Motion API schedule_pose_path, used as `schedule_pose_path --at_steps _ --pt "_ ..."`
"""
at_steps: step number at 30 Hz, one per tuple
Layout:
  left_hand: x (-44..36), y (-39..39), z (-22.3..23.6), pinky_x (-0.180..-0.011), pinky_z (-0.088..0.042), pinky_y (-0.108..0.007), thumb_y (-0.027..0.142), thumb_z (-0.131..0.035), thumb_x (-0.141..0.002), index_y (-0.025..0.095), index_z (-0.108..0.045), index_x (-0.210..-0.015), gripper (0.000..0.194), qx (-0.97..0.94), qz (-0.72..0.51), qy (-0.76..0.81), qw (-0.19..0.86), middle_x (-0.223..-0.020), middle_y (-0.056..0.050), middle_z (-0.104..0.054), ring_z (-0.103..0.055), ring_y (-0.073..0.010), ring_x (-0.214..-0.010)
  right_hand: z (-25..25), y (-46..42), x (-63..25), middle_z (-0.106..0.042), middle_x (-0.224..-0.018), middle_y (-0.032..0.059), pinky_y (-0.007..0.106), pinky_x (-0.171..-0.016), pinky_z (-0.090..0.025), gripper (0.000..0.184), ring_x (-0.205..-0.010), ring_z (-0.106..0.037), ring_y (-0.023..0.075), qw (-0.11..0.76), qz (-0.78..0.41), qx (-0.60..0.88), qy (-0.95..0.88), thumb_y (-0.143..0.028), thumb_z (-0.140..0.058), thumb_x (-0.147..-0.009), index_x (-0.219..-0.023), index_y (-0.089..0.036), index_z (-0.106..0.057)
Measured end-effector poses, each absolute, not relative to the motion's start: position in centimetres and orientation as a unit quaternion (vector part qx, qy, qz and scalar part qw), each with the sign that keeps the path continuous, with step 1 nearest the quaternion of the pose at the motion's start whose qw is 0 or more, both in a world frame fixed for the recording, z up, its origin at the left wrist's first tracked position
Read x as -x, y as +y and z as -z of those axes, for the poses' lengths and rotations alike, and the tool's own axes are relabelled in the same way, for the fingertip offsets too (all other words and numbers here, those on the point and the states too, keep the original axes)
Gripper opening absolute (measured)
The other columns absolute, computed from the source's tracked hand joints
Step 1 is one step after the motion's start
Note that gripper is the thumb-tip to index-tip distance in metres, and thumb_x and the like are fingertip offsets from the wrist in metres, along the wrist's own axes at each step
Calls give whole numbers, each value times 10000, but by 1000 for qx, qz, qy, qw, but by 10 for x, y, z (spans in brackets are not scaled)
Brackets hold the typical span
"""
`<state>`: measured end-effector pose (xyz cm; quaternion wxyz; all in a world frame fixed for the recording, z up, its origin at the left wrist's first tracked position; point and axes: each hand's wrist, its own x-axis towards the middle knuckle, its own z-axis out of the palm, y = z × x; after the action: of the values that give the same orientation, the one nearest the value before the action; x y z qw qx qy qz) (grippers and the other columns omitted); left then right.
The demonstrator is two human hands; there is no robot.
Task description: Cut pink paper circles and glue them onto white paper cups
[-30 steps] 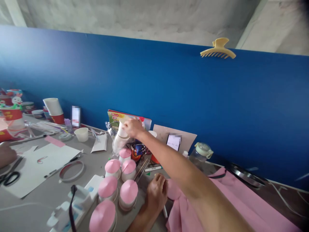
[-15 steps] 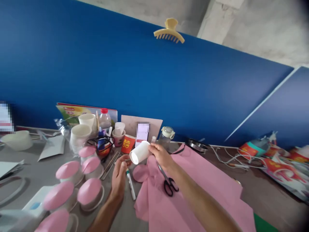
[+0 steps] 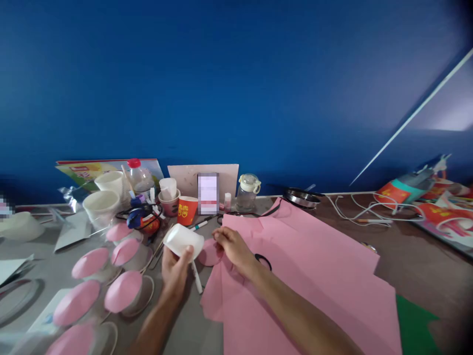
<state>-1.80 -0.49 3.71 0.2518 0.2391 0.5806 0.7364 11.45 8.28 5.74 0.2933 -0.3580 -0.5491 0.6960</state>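
Observation:
My left hand [image 3: 176, 268] is closed around a white paper cup [image 3: 184, 241], which lies tilted with its base toward the upper left. My right hand [image 3: 232, 246] is just right of the cup, its fingers curled together above a pink paper circle [image 3: 210, 253]. Whether anything is pinched in those fingertips is hidden. Large pink paper sheets [image 3: 310, 276] spread under the right forearm, with one black loop of the scissors [image 3: 265, 260] showing beside it. A white marker [image 3: 197, 277] lies below the cup.
Several cups topped with pink paper cones [image 3: 123, 291] stand at the left. Along the back are white cups [image 3: 101, 204], a red-capped bottle [image 3: 140, 177], a red cup [image 3: 187, 210], a phone [image 3: 208, 193], a glass jar [image 3: 247, 190] and tape [image 3: 302, 198]. White cables [image 3: 358, 209] lie right.
The white cup has passed from my right hand to my left. My right hand has let go and moved down toward the pink circle. The view has tilted downward.

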Motion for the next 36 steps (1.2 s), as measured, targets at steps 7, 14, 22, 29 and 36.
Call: schedule_pose_path --at_steps 7,14,22,29,36 --pt "23 -5 -42 -626 -502 -257 493 -710 -668 178 -622 -925 416 -146 -784 518 310 -788 -3 -665 -616 -153 -683 -62 65 -123 -687 -896 54 279 -714 -463 251 -782 -627 178 260 -465 300 -791 -265 -434 -905 -1044 -209 -636" --pt "28 -7 -39 -609 -515 -271 488 -697 -702 186 -621 -964 406 -138 -809 487 299 -759 6 -650 -602 -153 -648 -57 30 -104 -639 -991 111 404 -788 -416 283 -916 -567 275 63 -163 156 -972 -359 -513 -883 -1091 -208 -632" --pt "28 -6 -41 -586 -498 -267 496 -697 -689 177 -624 -982 439 -149 -801 508 279 -730 0 -643 -582 -148 -603 -58 26 -105 -657 -849 86 374 -772 -404 207 -790 -591 236 71 -180 184 -964 -283 -580 -754 -912 -174 -656" --pt "24 -6 -47 -695 -520 -245 378 -690 -730 168 -641 -1016 358 -89 -819 458 335 -779 -5 -692 -632 -145 -690 -57 44 -108 -617 -791 28 304 -728 -411 321 -702 -543 162 287 -403 331 -804 -81 -511 -674 -961 -169 -625" --pt "27 -12 -65 -771 -542 -434 419 -557 -791 169 -596 -1197 478 -31 -774 276 569 -1075 -167 -694 -640 -338 -1021 -55 62 -119 -491 -556 -50 202 -513 -322 339 -497 -422 87 183 -735 195 -623 -74 -450 -716 -945 -173 -679"
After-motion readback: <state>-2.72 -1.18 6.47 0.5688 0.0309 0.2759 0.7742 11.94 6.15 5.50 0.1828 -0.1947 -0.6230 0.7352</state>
